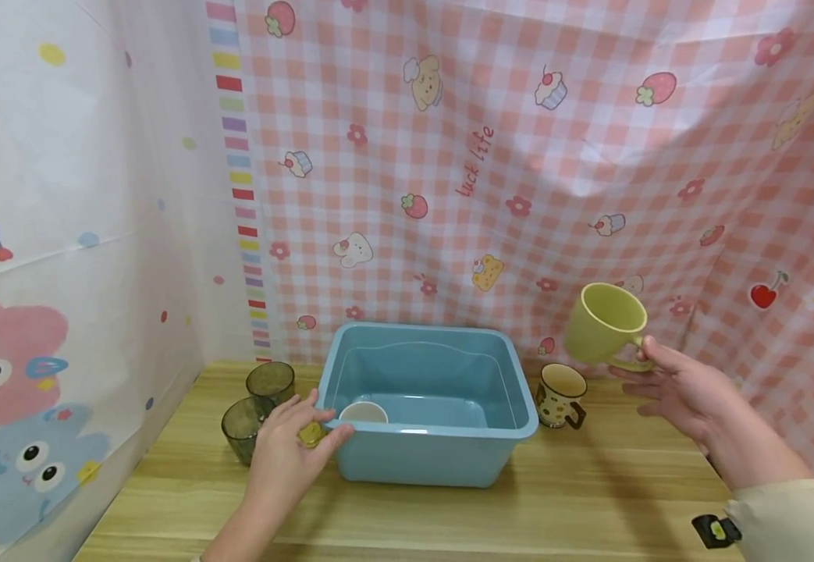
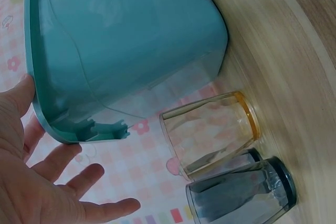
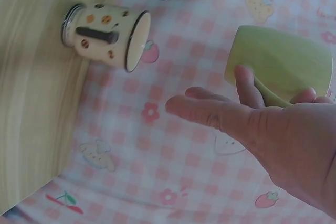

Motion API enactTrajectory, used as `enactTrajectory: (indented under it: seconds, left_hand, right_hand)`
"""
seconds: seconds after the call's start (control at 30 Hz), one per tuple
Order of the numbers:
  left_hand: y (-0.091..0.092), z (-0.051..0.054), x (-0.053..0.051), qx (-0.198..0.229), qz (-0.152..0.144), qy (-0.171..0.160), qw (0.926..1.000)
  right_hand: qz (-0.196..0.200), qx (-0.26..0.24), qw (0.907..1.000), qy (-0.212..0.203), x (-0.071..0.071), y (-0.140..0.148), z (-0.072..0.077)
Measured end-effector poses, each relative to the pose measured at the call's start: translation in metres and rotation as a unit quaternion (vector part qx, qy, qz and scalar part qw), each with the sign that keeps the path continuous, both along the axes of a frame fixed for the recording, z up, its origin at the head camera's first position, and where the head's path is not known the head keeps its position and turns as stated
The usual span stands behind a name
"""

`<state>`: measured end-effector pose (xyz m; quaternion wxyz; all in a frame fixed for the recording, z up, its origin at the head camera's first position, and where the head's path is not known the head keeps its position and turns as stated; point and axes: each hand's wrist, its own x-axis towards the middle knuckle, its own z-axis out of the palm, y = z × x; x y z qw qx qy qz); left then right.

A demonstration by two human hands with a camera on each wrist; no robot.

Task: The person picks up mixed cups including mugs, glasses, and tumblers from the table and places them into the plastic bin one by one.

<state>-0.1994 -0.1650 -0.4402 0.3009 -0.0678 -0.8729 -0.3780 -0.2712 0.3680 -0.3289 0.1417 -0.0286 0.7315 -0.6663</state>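
While right hand (image 1: 694, 402) grips mug (image 1: 589, 336), left (image 1: 286, 445) touches tub (image 1: 421, 460).

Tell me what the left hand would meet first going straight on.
Probably the blue rectangular plastic tub; the left hand appears to touch its rim, though depth there is hard to judge.

Head view: high on near side, facing far and down across surface (image 1: 449, 523). Wrist views: lower, closer, rolled sideways. Left shares blue tub (image 1: 421, 457) with head; right, green mug (image 1: 598, 334).
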Motion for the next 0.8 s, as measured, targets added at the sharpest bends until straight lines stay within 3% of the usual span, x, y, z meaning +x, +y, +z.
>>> enactTrajectory:
  seconds: [0.2, 0.37, 0.8]
  left_hand:
    - [0.001, 0.001, -0.001, -0.006, -0.001, 0.016, 0.9999]
    - [0.000, 0.000, -0.001, -0.006, 0.001, 0.009, 0.9999]
    - [0.000, -0.002, -0.001, 0.002, 0.001, 0.007, 1.0000]
  right_hand:
    - [0.015, -0.002, 0.9999, 0.007, -0.004, -0.016, 0.007]
    - [0.030, -0.024, 0.9992, 0.015, -0.006, -0.032, 0.014]
    - [0.065, -0.017, 0.9973, 0.031, -0.016, -0.080, 0.036]
